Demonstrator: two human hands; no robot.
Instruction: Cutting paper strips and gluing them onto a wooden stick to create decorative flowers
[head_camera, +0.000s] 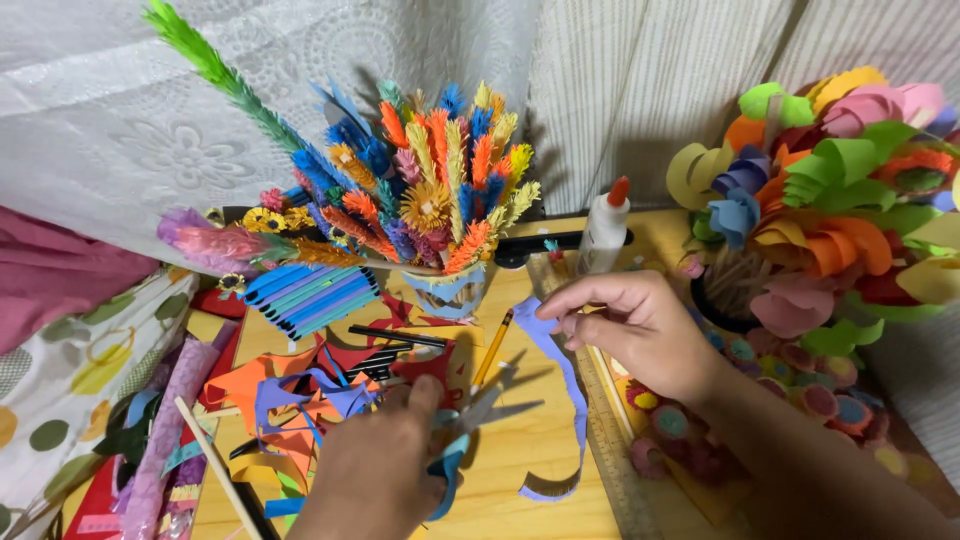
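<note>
My left hand (372, 472) is low in the middle, closed on a pair of scissors (470, 425) with blue handles; the grey blades point up and right over the wooden board. My right hand (640, 332) is to the right, with thumb and fingers pinching the top end of a long purple paper strip (565, 375). The strip curves down across the board and curls at its lower end. The scissor blades lie just left of the strip, and I cannot tell whether they touch it. A yellow pencil (492, 350) lies between the two hands.
A cup of fringed paper flowers (440, 205) stands behind the board, beside a white glue bottle (605, 235). A large bunch of curled paper flowers (840, 200) fills the right. Paper scraps (300, 400), blue rolled sticks (310, 295) and a ruler (612, 445) lie around.
</note>
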